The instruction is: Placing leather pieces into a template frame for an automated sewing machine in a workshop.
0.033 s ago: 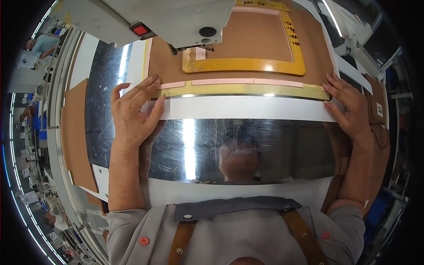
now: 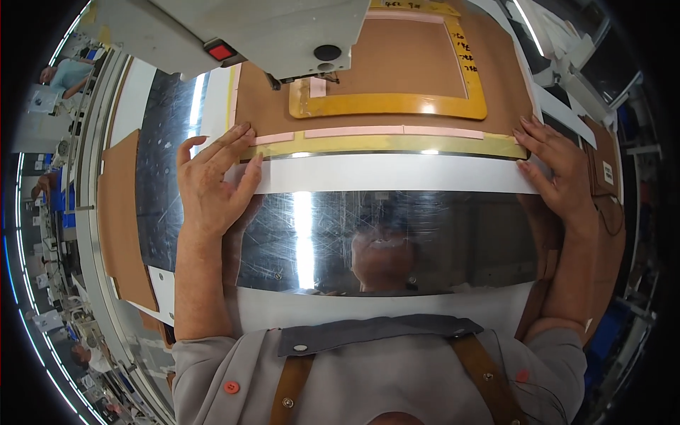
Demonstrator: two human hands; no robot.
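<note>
The left hand (image 2: 212, 185) and right hand (image 2: 559, 173), both spread flat, press opposite ends of the yellow template strip (image 2: 386, 145), whose long axis runs crosswise below the sewing machine head (image 2: 269, 32).

hands (image 2: 212, 185): 2 | yellow frames (image 2: 388, 106): 1 | pink tape strips (image 2: 354, 132): 3 | red buttons (image 2: 221, 52): 1
</note>
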